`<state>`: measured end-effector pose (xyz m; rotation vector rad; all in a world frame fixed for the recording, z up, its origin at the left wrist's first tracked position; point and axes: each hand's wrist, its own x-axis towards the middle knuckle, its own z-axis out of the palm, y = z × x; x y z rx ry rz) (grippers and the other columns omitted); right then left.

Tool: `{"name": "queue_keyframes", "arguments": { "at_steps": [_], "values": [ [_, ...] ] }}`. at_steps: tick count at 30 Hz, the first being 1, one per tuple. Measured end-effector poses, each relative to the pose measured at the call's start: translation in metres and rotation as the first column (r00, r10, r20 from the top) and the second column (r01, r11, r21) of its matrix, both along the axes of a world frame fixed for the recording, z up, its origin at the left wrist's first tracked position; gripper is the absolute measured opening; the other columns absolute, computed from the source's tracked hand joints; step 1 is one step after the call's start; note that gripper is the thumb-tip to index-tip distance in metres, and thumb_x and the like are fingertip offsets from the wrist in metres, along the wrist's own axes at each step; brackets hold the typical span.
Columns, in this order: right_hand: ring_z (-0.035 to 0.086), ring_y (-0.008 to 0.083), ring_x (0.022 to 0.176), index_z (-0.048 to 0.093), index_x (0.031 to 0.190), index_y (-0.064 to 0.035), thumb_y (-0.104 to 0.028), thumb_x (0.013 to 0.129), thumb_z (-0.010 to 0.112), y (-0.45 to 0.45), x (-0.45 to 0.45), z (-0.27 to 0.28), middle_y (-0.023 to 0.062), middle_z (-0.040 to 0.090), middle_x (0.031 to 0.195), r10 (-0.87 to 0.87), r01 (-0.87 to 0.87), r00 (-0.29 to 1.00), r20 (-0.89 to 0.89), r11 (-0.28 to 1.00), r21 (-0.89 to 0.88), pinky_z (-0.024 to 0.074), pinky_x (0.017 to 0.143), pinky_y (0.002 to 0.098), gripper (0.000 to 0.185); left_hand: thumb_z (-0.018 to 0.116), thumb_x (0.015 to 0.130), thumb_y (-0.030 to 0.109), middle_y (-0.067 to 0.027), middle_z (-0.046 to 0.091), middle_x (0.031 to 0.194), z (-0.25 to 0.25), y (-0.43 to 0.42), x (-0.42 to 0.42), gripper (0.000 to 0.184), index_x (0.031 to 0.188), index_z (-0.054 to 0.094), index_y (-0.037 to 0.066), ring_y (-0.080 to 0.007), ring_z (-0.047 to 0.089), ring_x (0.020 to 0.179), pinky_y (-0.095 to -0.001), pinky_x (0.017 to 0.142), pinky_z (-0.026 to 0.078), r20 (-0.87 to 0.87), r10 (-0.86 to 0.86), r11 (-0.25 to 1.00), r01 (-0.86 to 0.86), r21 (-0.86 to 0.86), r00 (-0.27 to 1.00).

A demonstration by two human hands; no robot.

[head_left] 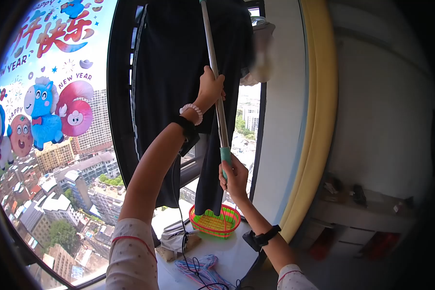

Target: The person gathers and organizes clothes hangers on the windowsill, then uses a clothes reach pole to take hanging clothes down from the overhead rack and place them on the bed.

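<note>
A long metal pole (221, 123) with a green grip (225, 155) runs upward in front of dark hanging clothes (171, 63). My left hand (210, 87) is wrapped round the pole's metal shaft at mid-height. Lower down, my right hand (235, 178) grips the green handle at the pole's bottom end. The top of the pole passes out of view at the upper edge. Dark trouser legs hang behind and beside both hands. A light-coloured garment (263, 53), blurred, hangs to the right of the dark clothes.
On the white sill (244, 244) stand a red and green basket (216, 223), a grey cloth bundle (176, 240) and pink and blue cords (205, 270). A black cable hangs from my left wrist. Windows are at left and behind; a yellow curtain (319, 106) hangs right.
</note>
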<state>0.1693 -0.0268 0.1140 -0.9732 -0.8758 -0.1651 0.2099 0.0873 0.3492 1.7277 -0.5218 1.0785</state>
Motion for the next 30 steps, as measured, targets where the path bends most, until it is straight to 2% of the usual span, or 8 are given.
{"name": "queue_keyframes", "arguments": {
  "at_steps": [7,12,15,20,25,26,29,30],
  "values": [
    [0.041,0.003,0.041,0.043,0.129,-0.0003,-0.013,0.094,0.049,0.045,0.038,0.007,0.0003,0.047,0.063,-0.069,0.061,0.988,0.138,0.996,0.066,0.0325,0.034,0.0178,0.038,0.049,0.084,0.004,-0.0076,0.049,0.058,0.016,0.015,0.015,0.017,0.094,0.036,-0.002,-0.0158,0.052,0.04,-0.0281,0.035,0.046,0.042,-0.01,0.999,0.008,0.035,0.999],
    [0.042,0.0007,0.044,0.045,0.13,-0.0023,-0.008,0.091,0.054,0.04,0.055,0.0,-0.0034,0.047,0.062,-0.154,0.149,0.985,0.077,0.987,0.063,0.0325,0.038,0.0162,0.041,0.047,0.084,0.004,-0.0063,0.048,0.057,0.008,0.011,0.029,0.022,0.103,0.039,-0.005,-0.0146,0.05,0.039,-0.027,0.035,0.044,0.07,-0.112,0.994,0.111,0.016,0.991],
    [0.041,0.0012,0.041,0.042,0.131,-0.0013,-0.009,0.092,0.052,0.038,0.075,0.002,-0.0026,0.047,0.061,-0.297,0.288,0.932,0.207,0.955,0.075,0.0315,0.035,0.0162,0.041,0.047,0.084,0.004,-0.006,0.048,0.058,0.014,0.001,0.032,0.021,0.101,0.039,-0.004,-0.014,0.048,0.038,-0.0267,0.034,0.044,0.1,-0.161,0.987,0.162,-0.003,0.982],
    [0.046,0.0028,0.047,0.043,0.128,-0.0009,-0.009,0.091,0.054,0.025,0.064,0.021,-0.0019,0.048,0.062,-0.25,0.245,0.948,0.198,0.968,0.049,0.0361,0.042,0.0176,0.04,0.05,0.083,0.007,-0.0049,0.048,0.058,0.043,-0.012,0.014,0.013,0.092,0.043,0.0,-0.0134,0.049,0.041,-0.0269,0.038,0.043,0.15,-0.269,0.961,0.276,-0.03,0.952],
    [0.044,0.0047,0.049,0.04,0.128,-0.0017,-0.013,0.092,0.052,0.001,0.057,-0.064,-0.0016,0.045,0.062,-0.046,0.064,0.989,0.139,0.99,-0.126,0.037,0.045,0.0198,0.04,0.048,0.089,0.015,-0.0012,0.047,0.065,0.073,-0.026,-0.021,0.012,0.081,0.044,0.007,-0.0101,0.045,0.048,-0.0238,0.047,0.039,0.17,-0.509,0.83,0.533,-0.163,0.844],
    [0.046,0.0052,0.051,0.043,0.125,-0.0022,-0.014,0.092,0.052,-0.004,0.062,-0.093,-0.0006,0.048,0.064,-0.118,0.158,0.96,0.254,0.977,-0.141,0.0383,0.048,0.0203,0.036,0.048,0.09,0.016,-0.0006,0.047,0.066,0.075,-0.025,-0.029,0.014,0.079,0.043,0.008,-0.009,0.044,0.048,-0.0225,0.043,0.038,0.188,-0.509,0.835,0.535,-0.128,0.84],
    [0.056,0.0152,0.063,0.046,0.122,-0.0007,-0.015,0.091,0.055,-0.042,0.046,-0.158,0.0093,0.058,0.08,-0.197,0.281,0.95,0.244,0.879,-0.386,0.0456,0.056,0.0296,0.035,0.048,0.092,0.019,0.001,0.043,0.06,0.047,-0.034,-0.056,0.022,0.075,0.038,0.009,-0.0071,0.04,0.04,-0.0199,0.031,0.033,0.215,-0.505,0.836,0.536,-0.119,0.836],
    [0.059,0.0219,0.069,0.048,0.12,-0.0003,-0.014,0.09,0.055,-0.057,0.043,-0.173,0.0139,0.058,0.085,-0.291,0.483,0.857,0.426,0.744,-0.462,0.0472,0.061,0.0333,0.033,0.047,0.093,0.02,0.0012,0.04,0.055,0.021,-0.037,-0.065,0.024,0.074,0.037,0.009,-0.0077,0.037,0.035,-0.0205,0.029,0.032,0.208,-0.456,0.875,0.478,-0.069,0.865]
  ]
}}
